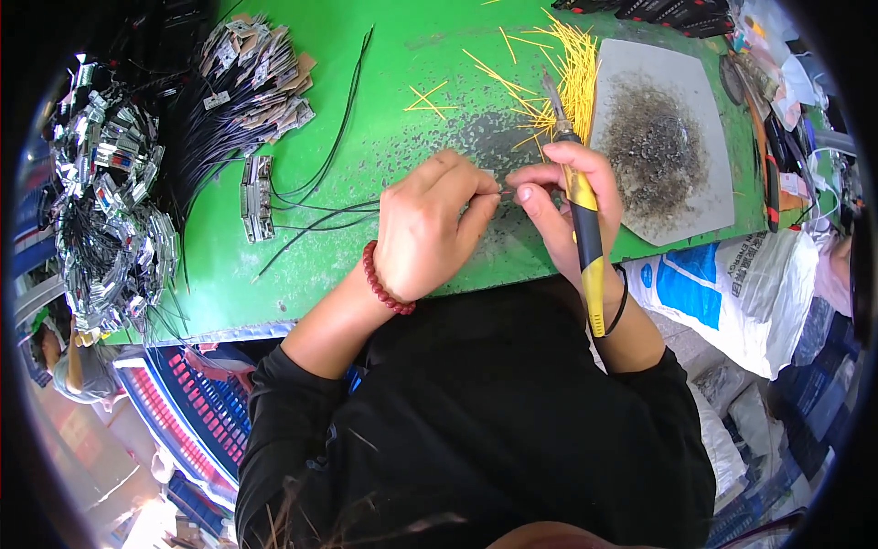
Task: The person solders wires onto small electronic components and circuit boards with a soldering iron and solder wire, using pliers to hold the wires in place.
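Note:
My left hand (421,215), with a red bead bracelet at the wrist, is closed in a pinch on thin black wires (334,217). These wires run left to a silver slotted metal piece (257,198) lying on the green table (311,284). Close beside it, my right hand (599,188) holds a yellow-and-black soldering iron (585,233), its tip pointing away from me. The thumb and index finger of that hand also pinch near the wire ends; what sits between them is too small to make out. Beyond the right hand lies a heap of thin yellow tubes (576,82).
A grey sheet (626,59) covered with dark crumbs lies at the right. To the left are a bundle of black wires with silver ends (251,78) and a pile of metal pieces (114,192). A white plastic sack (764,293) sits by the table's right edge.

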Demonstrator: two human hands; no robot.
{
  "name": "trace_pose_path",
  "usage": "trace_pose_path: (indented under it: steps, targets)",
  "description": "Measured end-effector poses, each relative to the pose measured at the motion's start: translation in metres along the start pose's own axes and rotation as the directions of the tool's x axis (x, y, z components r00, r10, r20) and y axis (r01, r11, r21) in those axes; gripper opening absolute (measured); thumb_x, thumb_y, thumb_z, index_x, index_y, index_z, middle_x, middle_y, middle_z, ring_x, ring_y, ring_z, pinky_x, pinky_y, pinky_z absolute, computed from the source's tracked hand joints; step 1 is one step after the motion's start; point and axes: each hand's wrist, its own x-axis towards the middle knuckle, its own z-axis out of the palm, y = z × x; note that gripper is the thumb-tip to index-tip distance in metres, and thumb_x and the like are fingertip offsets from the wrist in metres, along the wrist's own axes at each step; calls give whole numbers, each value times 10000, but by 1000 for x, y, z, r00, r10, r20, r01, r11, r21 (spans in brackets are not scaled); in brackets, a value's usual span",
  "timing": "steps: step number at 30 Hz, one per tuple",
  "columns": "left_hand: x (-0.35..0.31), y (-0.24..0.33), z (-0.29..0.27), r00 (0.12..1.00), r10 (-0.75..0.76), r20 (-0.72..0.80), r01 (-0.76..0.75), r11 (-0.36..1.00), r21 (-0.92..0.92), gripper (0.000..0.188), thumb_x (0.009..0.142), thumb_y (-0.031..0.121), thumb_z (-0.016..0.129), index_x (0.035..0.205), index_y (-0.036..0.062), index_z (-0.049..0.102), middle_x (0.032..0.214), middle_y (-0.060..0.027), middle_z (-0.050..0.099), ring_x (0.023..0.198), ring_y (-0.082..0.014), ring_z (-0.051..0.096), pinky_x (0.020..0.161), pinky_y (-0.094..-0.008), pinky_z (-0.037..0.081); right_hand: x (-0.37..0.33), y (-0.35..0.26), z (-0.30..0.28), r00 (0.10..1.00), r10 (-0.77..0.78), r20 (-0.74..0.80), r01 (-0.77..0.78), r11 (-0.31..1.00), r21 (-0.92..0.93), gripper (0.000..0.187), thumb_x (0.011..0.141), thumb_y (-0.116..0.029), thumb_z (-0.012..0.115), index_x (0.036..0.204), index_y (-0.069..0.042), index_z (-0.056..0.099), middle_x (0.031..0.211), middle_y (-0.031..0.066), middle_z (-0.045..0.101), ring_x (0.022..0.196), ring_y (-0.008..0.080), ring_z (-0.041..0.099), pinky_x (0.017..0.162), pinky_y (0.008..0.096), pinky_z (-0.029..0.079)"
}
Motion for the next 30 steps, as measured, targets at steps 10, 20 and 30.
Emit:
trace_pose_path:
  steps: [10,20,30]
  targets:
    - [-4,-2,0,989,-147,33,150,975,-161,107,731,12,711,798,38,631,751,-88,609,673,-268,615,579,-355,495,1,3,0,992,-54,115,64,994,-91,360,847,14,665,1169,-25,507,811,65,644,740,103,617,651,231,487]
    - [-4,-23,14,998,-45,52,31,969,245,79,728,69,662,735,68,583,782,-76,610,785,-278,595,686,-399,429,-22,-6,-29,974,200,108,-180,970,-166,402,985,-278,511,1259,8,444,818,145,679,614,105,553,600,237,450]
    - [6,-27,16,989,-59,137,22,965,261,86,726,48,659,709,37,575,727,-102,596,717,-310,587,665,-408,452,-31,3,-44,987,157,-42,-159,986,-50,405,886,-288,613,1124,39,586,803,30,590,651,70,509,581,212,390]
